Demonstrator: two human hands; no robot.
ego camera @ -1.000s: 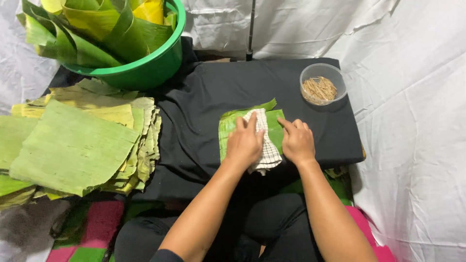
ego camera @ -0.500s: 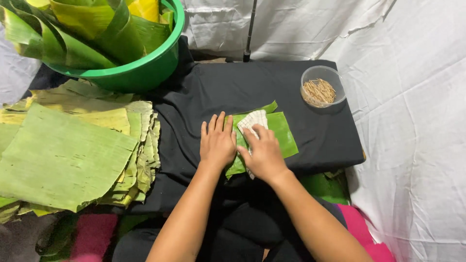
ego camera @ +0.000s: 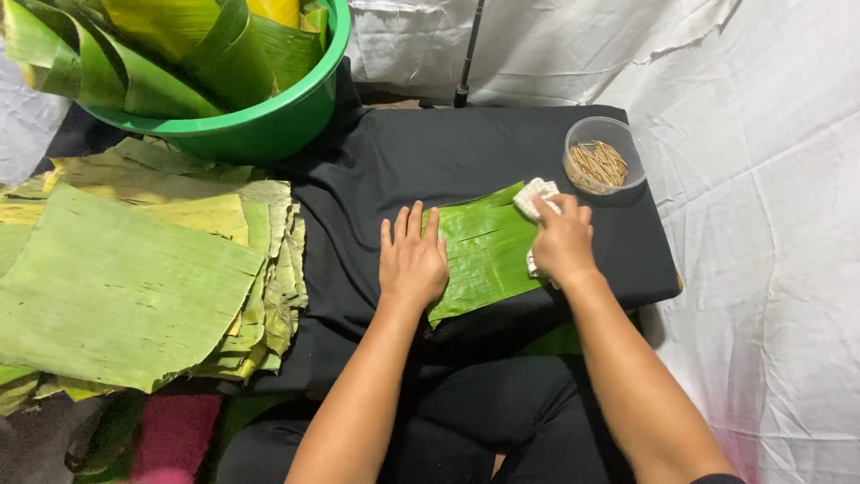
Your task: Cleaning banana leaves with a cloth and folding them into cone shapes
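Head view looks straight down on a black cloth-covered table where a cut piece of banana leaf lies flat near the middle. At the leaf's 9 o'clock edge, the left hand rests palm down, fingers stretched out and slightly spread, pressing the leaf against the cloth and closed on nothing. At the leaf's 3 o'clock edge, the right hand is curled over a white cloth; its fingers bunch the cloth against the leaf's border, and a wad of it sticks out beyond the knuckles toward 12 o'clock. A little more white shows under the heel of that hand, probably the same cloth, though the hand hides the join.

At 1 o'clock from the leaf, near the table's far right corner and just beyond the cloth, stands a clear round container holding thin pale sticks. Toward 10 o'clock, a green plastic basin holds rolled banana leaves. At 9 o'clock, well apart from the left hand, a stack of flat leaf sheets overlaps the table's left side. White fabric hangs around the table at 3 o'clock and 12 o'clock.
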